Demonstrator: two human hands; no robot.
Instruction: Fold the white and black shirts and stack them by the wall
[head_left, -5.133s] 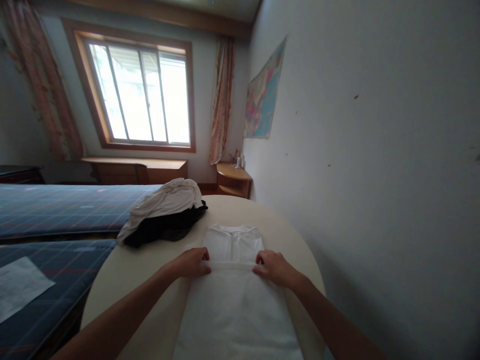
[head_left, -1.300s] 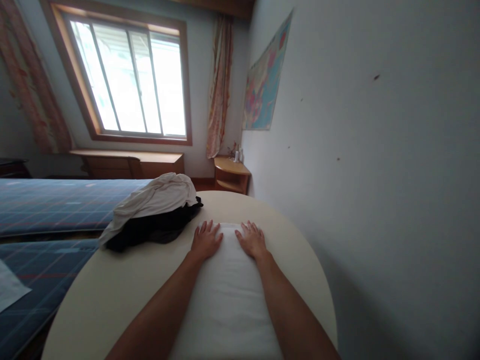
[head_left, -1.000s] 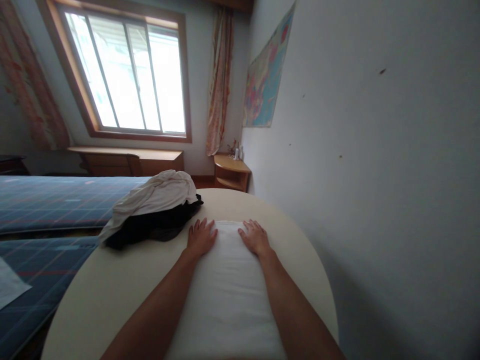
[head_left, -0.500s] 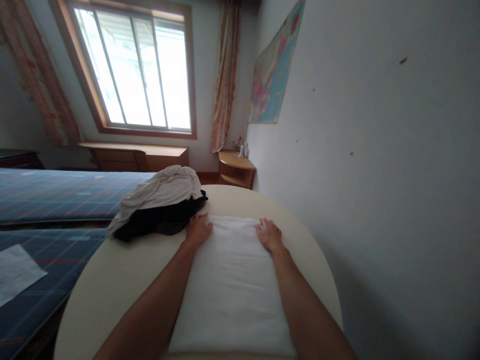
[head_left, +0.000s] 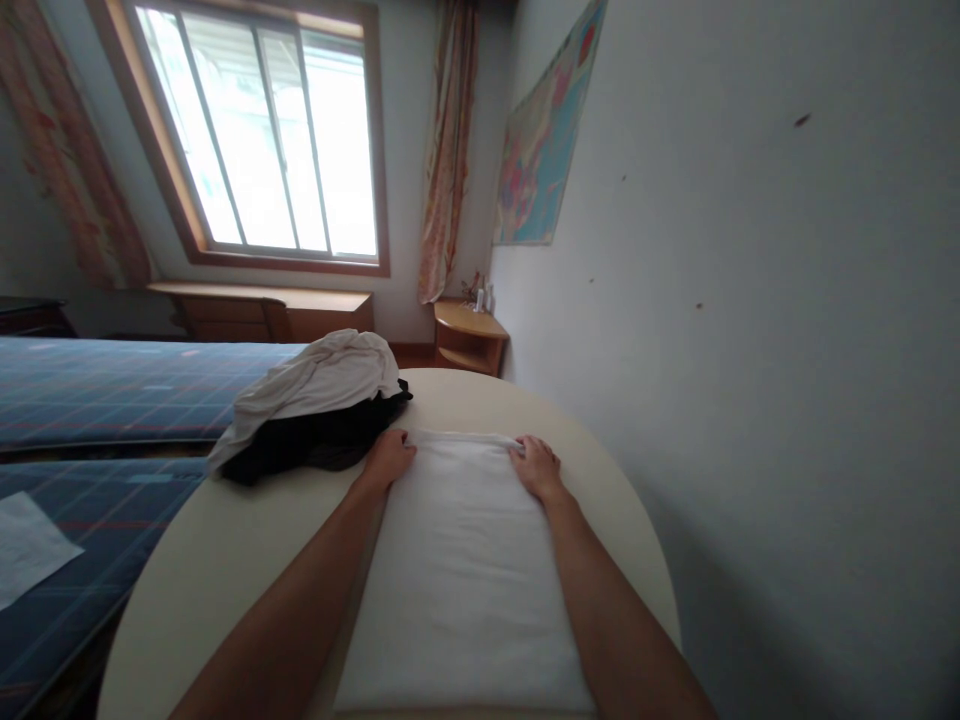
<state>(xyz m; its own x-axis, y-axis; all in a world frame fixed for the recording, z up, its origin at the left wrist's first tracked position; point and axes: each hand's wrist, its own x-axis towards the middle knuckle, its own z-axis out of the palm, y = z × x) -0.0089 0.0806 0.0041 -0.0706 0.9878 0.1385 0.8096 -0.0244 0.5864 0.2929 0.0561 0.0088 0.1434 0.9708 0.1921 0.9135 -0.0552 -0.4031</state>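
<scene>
While both hands rest at the far end of the work surface, the white cloth (head_left: 465, 570) lies flat on the round cream table (head_left: 225, 560), squarely in front of the person. Its long sides run toward the viewer, and its near edge falls just inside the bottom of the view. Shallow creases cross the upper layer; the number of layers cannot be told.

Left hand (head_left: 389, 458): at the far left corner, thumb and fingers closed on the cloth. Right hand (head_left: 538, 465): at the far right corner, likewise pinching the edge, which is slightly bunched there. Hands are apart from each other, with the far edge stretching between them. How firm either grip is cannot be told. The left forearm runs beside the cloth's left side; the right forearm lies along its right side.

Near the left hand, a heap sits at the table's far left: a pale garment (head_left: 322, 375), loosely crumpled, on top of a black garment (head_left: 315, 438). Left of the table: a blue plaid mattress (head_left: 135, 510) bearing a white sheet of paper (head_left: 30, 550), with a second mattress (head_left: 135, 390) beyond it.

Background: a bright window (head_left: 262, 130) with a wooden frame, patterned curtains (head_left: 450, 160) on either side, a low wooden desk (head_left: 315, 298) below, a corner shelf unit (head_left: 469, 322), and a colored map (head_left: 547, 140) on the wall at right.
</scene>
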